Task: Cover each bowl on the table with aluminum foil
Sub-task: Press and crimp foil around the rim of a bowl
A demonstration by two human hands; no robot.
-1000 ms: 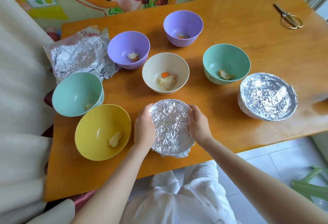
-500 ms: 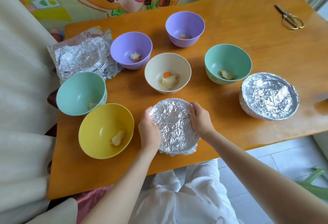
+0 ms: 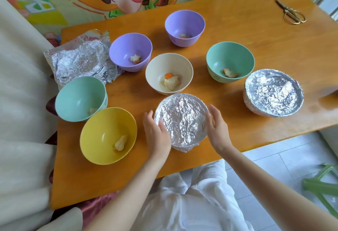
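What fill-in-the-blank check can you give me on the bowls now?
1. Foil covers ___ bowls: the near bowl and the right bowl.
2. ___ bowls are uncovered.
3. Left of the left hand stands the ___ bowl.
4. The scissors lie at the far ___ corner of the table.
Missing words: two, six, yellow, right.

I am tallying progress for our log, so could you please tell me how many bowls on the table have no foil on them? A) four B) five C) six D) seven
C: six stand open, namely the far purple bowl, the near purple bowl, the cream bowl, the right teal bowl, the left teal bowl and the yellow bowl; only the near foil-covered bowl and the right foil-covered bowl are done.
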